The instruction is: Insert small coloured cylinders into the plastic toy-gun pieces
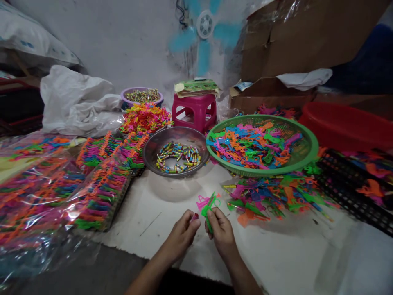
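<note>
My right hand (pixel 221 232) is closed around a bright green plastic toy gun (pixel 209 211), with its ring-shaped part pointing away from me. Close beside it, my left hand (pixel 185 232) pinches a small dark red piece (pixel 195 217), mostly covered by the fingers. A pink plastic toy piece (pixel 202 202) shows just beyond the green one. Ahead of my hands stands a grey metal bowl (pixel 147 153) with many small striped tubes (pixel 170 152) inside. To the right, a loose pile of coloured toy guns (pixel 276 194) lies on the white tabletop (pixel 153 241).
A green basket (pixel 311 149) full of coloured toy guns stands behind the pile. Bagged rows of toys (pixel 101 180) cover the left side. At the back are a magenta stool (pixel 196 107), a purple basin (pixel 123 97) and a spinning fan (pixel 205 25). A red tub (pixel 346 127) is at right.
</note>
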A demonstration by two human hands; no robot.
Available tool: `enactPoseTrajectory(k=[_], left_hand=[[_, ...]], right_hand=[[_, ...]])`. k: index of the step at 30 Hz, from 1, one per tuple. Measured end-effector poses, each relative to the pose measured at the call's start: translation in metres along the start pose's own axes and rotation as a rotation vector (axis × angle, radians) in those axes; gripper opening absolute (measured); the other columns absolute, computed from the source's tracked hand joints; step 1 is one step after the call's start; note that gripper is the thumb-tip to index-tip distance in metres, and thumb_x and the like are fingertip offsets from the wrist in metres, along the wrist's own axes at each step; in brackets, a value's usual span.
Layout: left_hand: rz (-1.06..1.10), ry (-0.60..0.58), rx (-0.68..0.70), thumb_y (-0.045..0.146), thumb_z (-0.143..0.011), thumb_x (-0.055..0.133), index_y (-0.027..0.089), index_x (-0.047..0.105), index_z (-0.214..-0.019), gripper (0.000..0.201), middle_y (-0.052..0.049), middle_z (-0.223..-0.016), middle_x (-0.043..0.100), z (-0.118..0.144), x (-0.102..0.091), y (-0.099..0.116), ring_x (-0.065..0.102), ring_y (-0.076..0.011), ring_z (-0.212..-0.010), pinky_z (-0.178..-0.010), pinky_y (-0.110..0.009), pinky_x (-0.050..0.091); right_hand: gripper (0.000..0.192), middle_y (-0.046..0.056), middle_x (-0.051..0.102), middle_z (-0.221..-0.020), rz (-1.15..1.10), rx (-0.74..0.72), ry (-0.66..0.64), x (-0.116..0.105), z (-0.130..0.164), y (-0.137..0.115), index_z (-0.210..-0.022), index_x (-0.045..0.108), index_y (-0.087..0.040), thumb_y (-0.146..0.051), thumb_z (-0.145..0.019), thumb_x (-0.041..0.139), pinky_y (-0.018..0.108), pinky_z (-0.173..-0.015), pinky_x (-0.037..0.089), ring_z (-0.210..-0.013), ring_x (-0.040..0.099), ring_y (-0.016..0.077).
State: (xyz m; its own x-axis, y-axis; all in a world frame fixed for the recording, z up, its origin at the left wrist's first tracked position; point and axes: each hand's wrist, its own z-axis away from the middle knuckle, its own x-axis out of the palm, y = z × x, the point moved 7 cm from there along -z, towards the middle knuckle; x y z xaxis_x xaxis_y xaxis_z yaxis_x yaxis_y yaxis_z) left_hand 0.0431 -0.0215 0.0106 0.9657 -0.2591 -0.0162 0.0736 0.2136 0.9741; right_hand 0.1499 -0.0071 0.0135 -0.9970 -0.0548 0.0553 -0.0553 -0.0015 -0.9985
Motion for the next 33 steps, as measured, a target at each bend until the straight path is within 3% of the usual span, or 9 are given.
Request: enactPoseTrajectory(k=[6,11,19,23,29,33], left_hand=[[-0.149,0.052,0.079,0.042,-0.080,0.039,0.017,0.047,-0.079,0.026,0.007,-0.056,0.036,0.000,-0.004,0.009,0.031,-0.0070,-0.048,-0.046,-0.018,0.027],[-0.335,0.079,0.137,0.034,-0.081,0.040,0.019,0.047,-0.083,0.017,0.005,-0.063,0.042,0.004,-0.001,0.019,0.038,-0.0091,-0.058,-0.056,-0.019,0.032],[-0.688,0.209,0.195,0.029,-0.082,0.036,0.023,0.044,-0.088,0.011,0.001,-0.070,0.059,0.013,0.001,0.017,0.056,-0.0139,-0.061,-0.056,-0.021,0.039],[-0.875,0.234,0.337,0.028,-0.083,0.036,0.023,0.044,-0.094,0.014,-0.002,-0.074,0.065,0.015,0.004,0.013,0.063,-0.0172,-0.065,-0.054,-0.023,0.043],[-0.970,0.227,0.629,0.030,-0.085,0.035,0.023,0.040,-0.106,0.022,-0.004,-0.081,0.067,0.019,0.016,0.009,0.065,-0.0160,-0.067,-0.055,-0.021,0.048],[-1.028,0.247,0.668,0.030,-0.086,0.031,0.020,0.040,-0.106,0.023,-0.006,-0.079,0.067,0.019,0.022,0.015,0.065,-0.0171,-0.067,-0.054,-0.022,0.048]], right_hand=[[0.026,-0.007,0.035,-0.049,0.072,-0.051,0.004,-0.001,0.007,-0.003,-0.063,0.039,-0.019,-0.036,-0.083,0.040,0.019,-0.042,0.029,-0.044,0.033,0.0069],[0.025,-0.007,0.036,-0.051,0.259,-0.094,0.041,0.000,0.009,-0.014,-0.066,0.041,-0.020,-0.038,-0.083,0.040,0.019,-0.043,0.028,-0.045,0.035,0.0081],[0.022,-0.005,0.042,-0.052,0.375,-0.132,0.087,0.003,0.017,-0.021,-0.071,0.043,-0.021,-0.037,-0.084,0.035,0.021,-0.045,0.032,-0.046,0.043,0.0112],[0.020,-0.004,0.045,-0.054,0.376,-0.114,0.110,0.000,0.022,-0.019,-0.073,0.044,-0.022,-0.035,-0.085,0.035,0.021,-0.048,0.035,-0.049,0.048,0.0119],[0.022,-0.005,0.046,-0.056,0.368,-0.076,0.116,-0.006,0.027,-0.016,-0.072,0.043,-0.021,-0.034,-0.086,0.033,0.020,-0.051,0.037,-0.053,0.049,0.0115],[0.023,-0.004,0.048,-0.059,0.347,-0.042,0.126,-0.012,0.028,-0.012,-0.073,0.044,-0.021,-0.037,-0.085,0.033,0.021,-0.053,0.039,-0.056,0.050,0.0121]])
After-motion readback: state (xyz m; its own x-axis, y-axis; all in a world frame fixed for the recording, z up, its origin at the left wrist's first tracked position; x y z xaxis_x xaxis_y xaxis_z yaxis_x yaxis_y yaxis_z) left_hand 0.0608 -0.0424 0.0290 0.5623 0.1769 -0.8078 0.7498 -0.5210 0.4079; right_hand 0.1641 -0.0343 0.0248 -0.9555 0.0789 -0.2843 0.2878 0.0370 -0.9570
